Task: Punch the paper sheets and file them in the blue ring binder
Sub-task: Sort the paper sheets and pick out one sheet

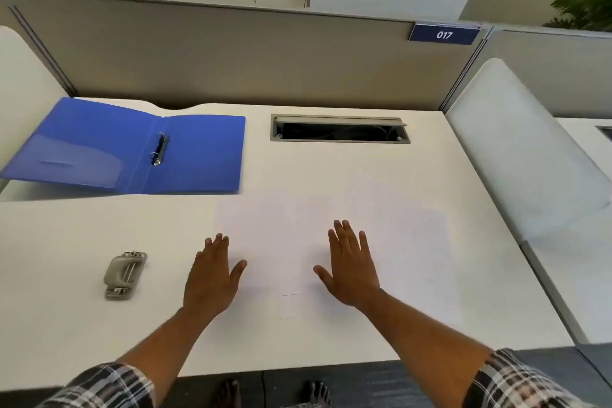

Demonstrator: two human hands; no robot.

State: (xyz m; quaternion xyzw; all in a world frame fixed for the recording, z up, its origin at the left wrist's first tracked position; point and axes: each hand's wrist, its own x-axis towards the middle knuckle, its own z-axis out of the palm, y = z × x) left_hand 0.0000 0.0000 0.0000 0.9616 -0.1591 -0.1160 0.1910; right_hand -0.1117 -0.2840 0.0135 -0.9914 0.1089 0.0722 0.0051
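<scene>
Two forearms in checked sleeves reach forward from the near edge of the white bench point(99, 341), and both hands lie spread and flat, holding nothing. My left hand point(212, 278) rests at the left border of the paper sheets point(298, 235), partly on the bare bench as far as I can tell, and the right hand point(352, 271) rests on the paper itself. These sheets are very pale against the bench, so their edges are hard to follow, and I cannot say how many sheets there are. To the left of the left hand, apart from the paper, stands the grey hole punch point(124, 275), not touched. Further back on the left lies the blue ring binder point(198, 155), open and flat, with its metal rings point(159, 149) in the middle; whether the rings are open or closed is too small to tell. I judge that the task is only at its beginning, with the sheets not yet gathered. One risk from here is that the sheets slide under the flat palms and the stack becomes uneven, so that the holes would not match the rings. Another is that the punch bites off-centre if the edge is pushed in crooked, because the paper border is so faint.
</scene>
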